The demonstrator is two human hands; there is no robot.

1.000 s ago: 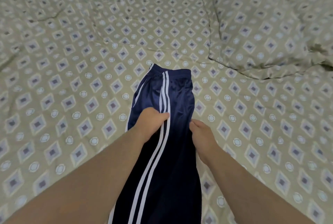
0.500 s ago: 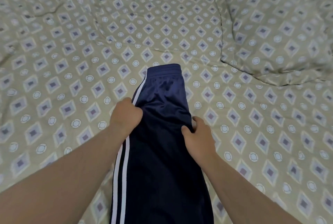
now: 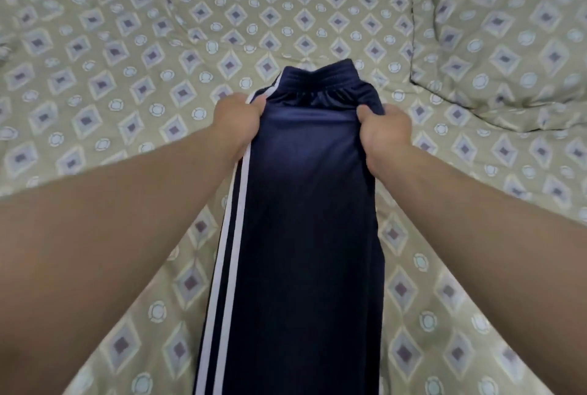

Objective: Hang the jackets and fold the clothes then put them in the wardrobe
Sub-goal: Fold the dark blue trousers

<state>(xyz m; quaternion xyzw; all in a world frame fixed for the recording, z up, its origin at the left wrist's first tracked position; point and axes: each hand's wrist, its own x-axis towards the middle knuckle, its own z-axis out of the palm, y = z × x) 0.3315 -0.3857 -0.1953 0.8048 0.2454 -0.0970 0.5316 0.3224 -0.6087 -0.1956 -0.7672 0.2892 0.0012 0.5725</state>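
CHANGE: both hands have moved up to just below the waistband (image 3: 320,80) | GRIP: left hand (image 3: 236,118) and right hand (image 3: 386,131) each clench a side edge of the track pants (image 3: 305,220) | LOCATION: lengthwise on the bedspread (image 3: 127,77) | STATUS: fold judged imminent

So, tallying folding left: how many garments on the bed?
1: shiny navy track trousers with white side stripes, at centre, gripped by left hand and right hand; others may lie off-frame.
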